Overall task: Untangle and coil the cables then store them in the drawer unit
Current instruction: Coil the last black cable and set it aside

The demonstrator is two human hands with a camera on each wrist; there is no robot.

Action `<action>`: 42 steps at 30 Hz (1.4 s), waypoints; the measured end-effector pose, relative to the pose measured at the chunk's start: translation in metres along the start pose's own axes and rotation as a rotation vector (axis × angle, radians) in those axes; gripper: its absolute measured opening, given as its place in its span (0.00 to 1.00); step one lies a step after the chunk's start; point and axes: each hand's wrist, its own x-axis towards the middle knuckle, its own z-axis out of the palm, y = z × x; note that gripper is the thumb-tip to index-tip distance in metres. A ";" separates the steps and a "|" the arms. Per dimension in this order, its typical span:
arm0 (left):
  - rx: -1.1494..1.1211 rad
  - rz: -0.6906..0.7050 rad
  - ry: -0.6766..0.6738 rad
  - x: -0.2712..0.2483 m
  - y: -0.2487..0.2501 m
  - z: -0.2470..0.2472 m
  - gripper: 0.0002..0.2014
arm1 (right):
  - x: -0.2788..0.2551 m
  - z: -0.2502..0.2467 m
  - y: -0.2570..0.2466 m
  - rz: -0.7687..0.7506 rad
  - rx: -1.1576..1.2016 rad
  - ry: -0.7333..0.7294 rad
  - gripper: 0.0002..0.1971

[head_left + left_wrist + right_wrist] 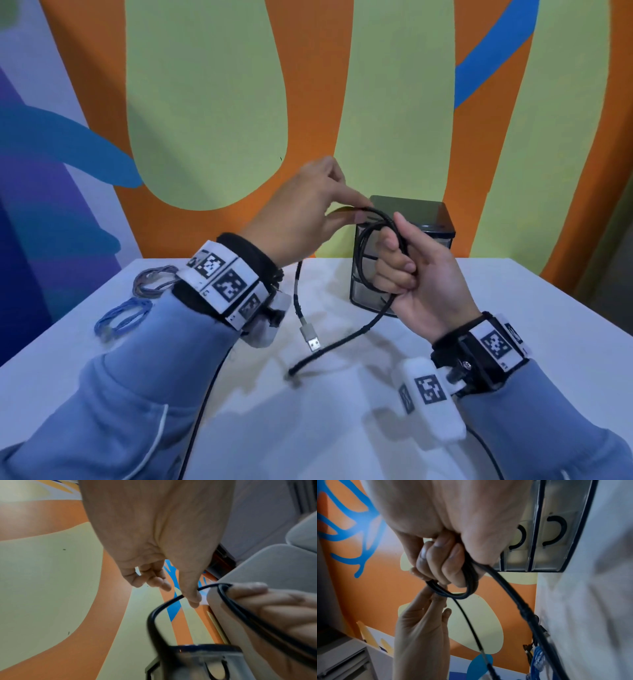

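A black USB cable [369,328] is partly wound into a small coil in front of the drawer unit [431,219]. My right hand [394,270] grips that coil [462,596] in its curled fingers, above the table. My left hand [363,209] pinches the top loop between thumb and forefinger, right beside the right hand. In the left wrist view the thumb [193,597] lies on the cable [164,605]. The loose tail hangs down to the white table [513,308]. Its silver USB plug [310,337] dangles below the left wrist.
Two coiled cables lie at the table's left: a blue one [120,318] and a grey multicoloured one [154,281]. The drawer unit [547,534] has clear fronts with black curved handles and stands against the painted wall. Device cords run off the table's near edge.
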 end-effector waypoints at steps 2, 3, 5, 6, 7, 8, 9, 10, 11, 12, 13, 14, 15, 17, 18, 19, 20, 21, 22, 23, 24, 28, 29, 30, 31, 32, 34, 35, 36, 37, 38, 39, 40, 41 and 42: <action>0.059 0.000 -0.029 0.001 0.007 0.007 0.10 | 0.000 0.000 0.000 -0.015 0.016 -0.009 0.21; 0.065 -0.012 -0.048 0.001 0.012 0.010 0.09 | 0.001 0.001 0.001 -0.020 0.024 -0.010 0.21; -0.008 -0.082 -0.115 0.001 0.017 0.013 0.11 | 0.001 0.001 0.002 -0.027 0.052 -0.013 0.22; -0.091 -0.139 -0.160 0.002 0.017 0.015 0.12 | 0.002 0.001 0.001 -0.028 0.072 -0.016 0.22; -0.207 -0.207 -0.206 0.002 0.017 0.014 0.13 | 0.002 0.001 0.001 -0.030 0.091 -0.020 0.22; -0.335 -0.274 -0.243 0.001 0.017 0.013 0.17 | 0.003 0.001 0.001 -0.036 0.105 -0.021 0.22; -0.449 -0.331 -0.266 0.000 0.016 0.012 0.23 | 0.004 0.001 0.001 -0.045 0.109 -0.016 0.22; -0.527 -0.359 -0.287 -0.001 0.016 0.010 0.25 | 0.006 0.000 0.001 -0.057 0.106 -0.003 0.22; -0.550 -0.364 -0.311 -0.003 0.018 0.008 0.24 | 0.007 -0.002 0.001 -0.072 0.092 0.017 0.22; -0.523 -0.349 -0.327 -0.004 0.021 0.008 0.21 | 0.008 -0.004 0.001 -0.090 0.065 0.041 0.22; -0.461 -0.320 -0.328 -0.005 0.021 0.009 0.15 | 0.009 -0.005 0.000 -0.110 0.026 0.062 0.21; -0.398 -0.294 -0.314 -0.006 0.021 0.011 0.08 | 0.009 -0.006 0.001 -0.131 -0.029 0.083 0.21; -0.366 -0.287 -0.291 -0.006 0.022 0.013 0.05 | 0.010 -0.007 0.002 -0.160 -0.093 0.110 0.21; -0.350 -0.305 -0.235 -0.007 0.021 0.017 0.07 | 0.011 -0.006 0.007 -0.259 -0.267 0.182 0.21; -0.351 -0.313 -0.213 -0.006 0.022 0.018 0.08 | 0.012 -0.005 0.010 -0.327 -0.420 0.240 0.22; -0.357 -0.317 -0.203 -0.006 0.023 0.019 0.08 | 0.012 -0.004 0.013 -0.395 -0.586 0.299 0.23; -0.359 -0.321 -0.198 -0.007 0.025 0.020 0.06 | 0.012 -0.005 0.016 -0.446 -0.709 0.334 0.24; -0.347 -0.326 -0.191 -0.007 0.025 0.021 0.04 | 0.012 -0.005 0.017 -0.470 -0.755 0.344 0.25; -0.331 -0.327 -0.183 -0.006 0.024 0.023 0.03 | 0.012 -0.006 0.016 -0.473 -0.748 0.347 0.26; -0.319 -0.323 -0.177 -0.007 0.024 0.024 0.02 | 0.011 -0.006 0.015 -0.469 -0.728 0.341 0.26; -0.313 -0.321 -0.174 -0.007 0.024 0.026 0.01 | 0.011 -0.006 0.014 -0.456 -0.713 0.339 0.26; -0.272 -0.312 -0.167 -0.007 0.027 0.025 0.01 | 0.012 -0.007 0.014 -0.403 -0.683 0.383 0.22; -0.260 -0.307 -0.158 -0.007 0.028 0.025 0.04 | 0.012 -0.008 0.014 -0.408 -0.684 0.390 0.22; -0.247 -0.298 -0.146 -0.007 0.031 0.026 0.09 | 0.013 -0.010 0.014 -0.414 -0.695 0.394 0.23; -0.222 -0.277 -0.130 -0.008 0.034 0.027 0.15 | 0.013 -0.011 0.014 -0.418 -0.710 0.399 0.24; -0.176 -0.241 -0.109 -0.009 0.037 0.029 0.21 | 0.013 -0.012 0.014 -0.415 -0.725 0.406 0.24; -0.021 -0.146 -0.087 -0.012 0.043 0.031 0.25 | 0.013 -0.014 0.016 -0.392 -0.707 0.417 0.23; 0.061 -0.113 -0.088 -0.013 0.047 0.031 0.22 | 0.013 -0.014 0.016 -0.375 -0.663 0.421 0.23; 0.133 -0.095 -0.082 -0.013 0.050 0.031 0.18 | 0.014 -0.015 0.016 -0.360 -0.608 0.429 0.23; 0.190 -0.080 -0.068 -0.014 0.052 0.030 0.14 | 0.014 -0.014 0.015 -0.350 -0.559 0.441 0.23; 0.230 -0.062 -0.054 -0.014 0.054 0.030 0.10 | 0.014 -0.014 0.013 -0.342 -0.523 0.453 0.23; 0.252 -0.041 -0.049 -0.014 0.055 0.030 0.08 | 0.014 -0.014 0.012 -0.339 -0.500 0.462 0.22; 0.263 -0.015 -0.050 -0.015 0.055 0.031 0.06 | 0.013 -0.015 0.011 -0.337 -0.484 0.465 0.22; 0.271 0.012 -0.052 -0.015 0.055 0.033 0.06 | 0.013 -0.015 0.010 -0.334 -0.477 0.467 0.23; 0.272 0.033 -0.048 -0.015 0.054 0.034 0.06 | 0.013 -0.016 0.010 -0.328 -0.482 0.470 0.23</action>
